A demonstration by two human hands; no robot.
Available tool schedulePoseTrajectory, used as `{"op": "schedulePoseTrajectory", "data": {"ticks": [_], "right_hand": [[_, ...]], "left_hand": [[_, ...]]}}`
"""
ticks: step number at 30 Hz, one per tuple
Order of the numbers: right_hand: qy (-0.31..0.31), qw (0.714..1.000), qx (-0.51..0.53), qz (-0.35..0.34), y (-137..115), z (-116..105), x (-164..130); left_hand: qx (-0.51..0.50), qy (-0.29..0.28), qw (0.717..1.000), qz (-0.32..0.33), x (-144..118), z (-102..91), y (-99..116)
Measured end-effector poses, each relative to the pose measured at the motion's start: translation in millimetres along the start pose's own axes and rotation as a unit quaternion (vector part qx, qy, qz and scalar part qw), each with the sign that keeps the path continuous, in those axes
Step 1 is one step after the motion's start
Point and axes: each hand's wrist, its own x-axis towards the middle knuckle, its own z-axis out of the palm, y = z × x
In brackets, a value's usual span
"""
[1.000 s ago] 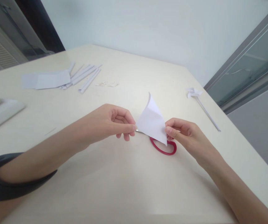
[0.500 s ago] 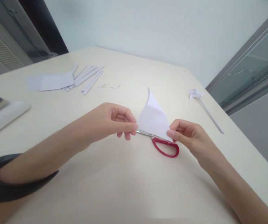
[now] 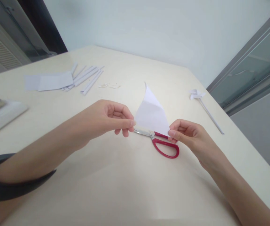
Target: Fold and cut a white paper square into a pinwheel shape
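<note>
Right grip (image 3: 188, 134) holds paper (image 3: 152, 114), seemingly higher.

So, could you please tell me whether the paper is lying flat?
No, the paper is curved, its near corners held by the left hand and right hand.

The paper (image 3: 151, 114) is left of the pinwheel (image 3: 206, 109) (scissors (image 3: 151, 135) on the table (image 3: 125, 182)).

white creased paper (image 3: 153, 113) (top corner curled) slants up, pinched at its lower corners.
</note>
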Motion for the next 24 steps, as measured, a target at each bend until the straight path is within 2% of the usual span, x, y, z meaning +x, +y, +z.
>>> {"op": "schedulePoseTrajectory", "data": {"ticks": [5, 8, 12, 18, 24], "right_hand": [[0.010, 0.999, -0.027, -0.019, 3.5, -0.2, 1.3], [-0.044, 0.998, -0.051, 0.019, -0.3, -4.4, 1.3], [-0.101, 0.994, -0.043, 0.017, -9.3, -8.3, -0.3], [-0.095, 0.994, 0.023, 0.043, -7.6, 1.1, -2.7], [-0.093, 0.993, 0.050, 0.056, -5.0, 2.8, -2.0]], "left_hand": [[-0.002, 0.017, 1.000, 0.006, -0.5, 3.4, -0.5], [-0.016, -0.001, 1.000, 0.009, 0.6, 4.5, -1.8], [-0.033, -0.051, 0.998, -0.006, 1.5, 11.0, -6.2], [-0.047, -0.127, 0.990, -0.039, -1.4, 29.3, -12.8], [-0.033, -0.184, 0.981, -0.044, -6.5, 24.7, -8.5]]}}
